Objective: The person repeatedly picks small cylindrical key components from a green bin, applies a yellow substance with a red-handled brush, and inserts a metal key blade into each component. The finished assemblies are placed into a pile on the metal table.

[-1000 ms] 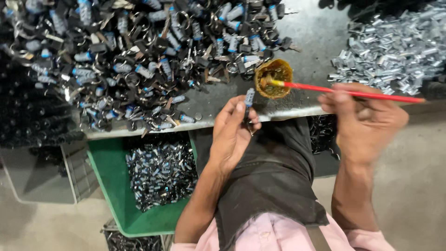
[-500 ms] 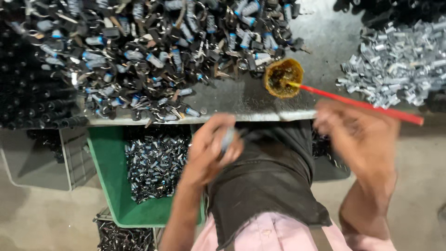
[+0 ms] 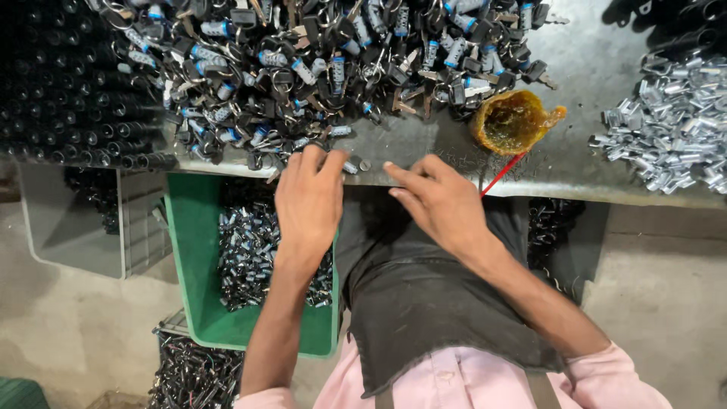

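Both hands reach mid-frame: my left hand (image 3: 309, 198), empty, fingers spread, nearest the locks (image 3: 303, 68) just above; my right hand (image 3: 439, 201) loosely open, a red stick (image 3: 501, 174) beside it.

We see no signs or screens. The only labels we make out are the small blue-and-white bands (image 3: 457, 51) wrapped around many small cylinders in the dark heap of keyed parts (image 3: 318, 68) on the metal table (image 3: 598, 53); their markings are too small to tell.
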